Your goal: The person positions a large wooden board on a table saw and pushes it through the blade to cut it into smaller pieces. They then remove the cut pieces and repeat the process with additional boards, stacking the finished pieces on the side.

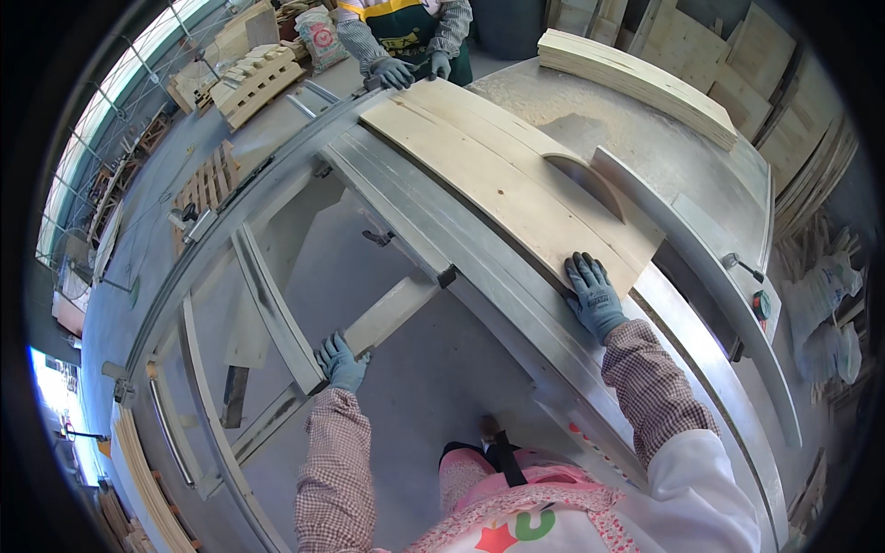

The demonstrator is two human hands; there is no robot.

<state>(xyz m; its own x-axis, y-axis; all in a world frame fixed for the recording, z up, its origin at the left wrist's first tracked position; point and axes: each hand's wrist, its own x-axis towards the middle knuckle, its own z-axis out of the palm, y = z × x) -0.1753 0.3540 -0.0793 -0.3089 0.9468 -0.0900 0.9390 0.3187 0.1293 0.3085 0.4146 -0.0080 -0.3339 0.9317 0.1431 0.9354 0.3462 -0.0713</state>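
Note:
A pale wooden board [479, 152] lies on the metal bed of a table saw [433, 207], with a lengthwise line running along it. Out of that line rises a curved brownish disc or guard [587, 182]. My right hand [595, 297], in a grey-blue glove, rests flat on the near end of the board, fingers stretched forward. My left hand [343, 364], gloved alike, is closed over the end of a metal frame bar [277, 309] to the left of the bed.
Across the machine, a co-worker's gloved hands [415, 72] are at the board's far end. A long metal fence [701, 258] stands right of the disc. Stacked boards [636, 83] lie on the sawdust-covered side table [572, 106]. Pallets [256, 85] sit on the floor at far left.

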